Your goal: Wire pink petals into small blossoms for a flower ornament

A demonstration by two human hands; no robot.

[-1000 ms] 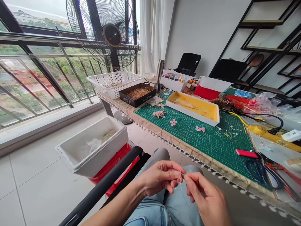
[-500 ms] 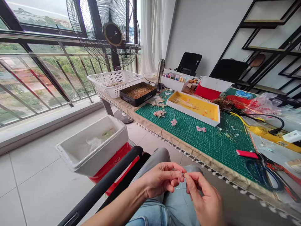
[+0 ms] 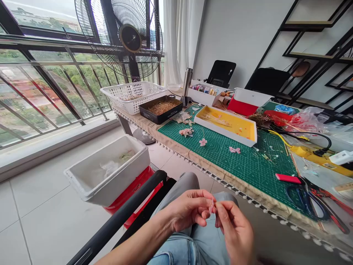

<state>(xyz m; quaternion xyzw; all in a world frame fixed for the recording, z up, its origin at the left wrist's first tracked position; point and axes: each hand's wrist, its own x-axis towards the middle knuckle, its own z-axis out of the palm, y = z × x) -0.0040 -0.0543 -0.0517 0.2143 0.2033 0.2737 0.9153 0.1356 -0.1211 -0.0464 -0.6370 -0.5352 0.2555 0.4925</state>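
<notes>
Above my lap, my left hand (image 3: 190, 208) pinches a small, pale pink petal-like flower piece (image 3: 212, 208) between thumb and fingertips. My right hand (image 3: 234, 228) meets it from the other side, thumb and forefinger closed on a thin wire (image 3: 216, 219) at the piece. Part of the wire hangs below the fingers over my jeans. Fingers cover most of the piece. On the green cutting mat (image 3: 220, 162) lie a pink flower (image 3: 203, 142) on a stem, a pair of pink blossoms (image 3: 234, 149) and a cluster of pale pink flowers (image 3: 186, 131).
A white tray with a yellow bottom (image 3: 224, 127) and a black tray of dry stems (image 3: 161, 110) stand on the table. Scissors (image 3: 306, 200) and a yellow power strip (image 3: 317, 156) lie right. A white bin (image 3: 110, 173) and chair armrest (image 3: 132, 209) are left.
My right hand has moved slightly left, closer to my left hand. The wire, earlier looping out sideways between the hands, now hangs more steeply. The camera view has shifted a little.
</notes>
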